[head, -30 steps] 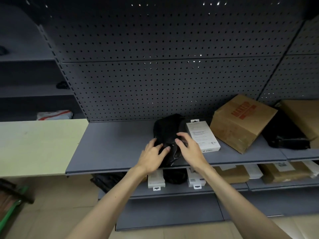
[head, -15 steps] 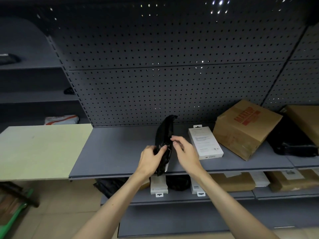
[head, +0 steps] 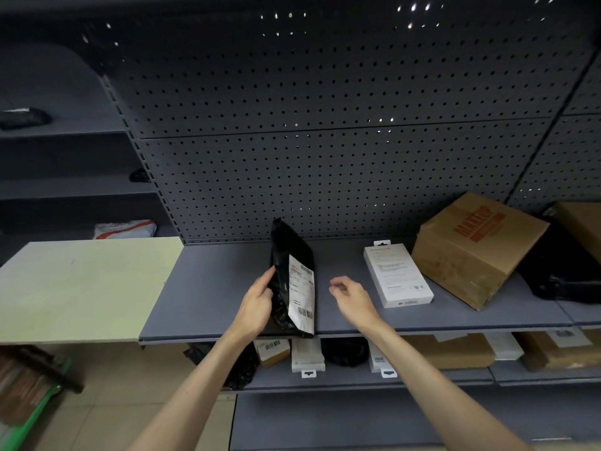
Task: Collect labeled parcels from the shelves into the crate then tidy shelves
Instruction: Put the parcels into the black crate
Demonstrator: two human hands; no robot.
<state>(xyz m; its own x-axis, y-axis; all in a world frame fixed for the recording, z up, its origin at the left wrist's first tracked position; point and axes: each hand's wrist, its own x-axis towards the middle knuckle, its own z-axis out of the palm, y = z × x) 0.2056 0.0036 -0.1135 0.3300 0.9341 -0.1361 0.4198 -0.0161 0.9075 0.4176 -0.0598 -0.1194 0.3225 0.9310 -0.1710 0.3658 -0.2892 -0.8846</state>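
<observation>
The black parcel [head: 286,281] stood on end at the near edge of the shelf [head: 211,288], long axis upright, white label [head: 301,289] facing right. The left hand [head: 257,304] gripped its left side. The right hand [head: 351,301] hovered just right of it, fingers loosely curled, holding nothing.

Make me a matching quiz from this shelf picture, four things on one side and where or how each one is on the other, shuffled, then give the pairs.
Things:
1. black parcel
2. white box
3. cardboard box
4. right hand

States:
A. tilted, red print on top
B. empty, fingers loosely curled
C. stood on edge, held by the left hand
D. flat on the shelf, hang tab toward the back

Pairs: 1-C, 2-D, 3-A, 4-B
</observation>
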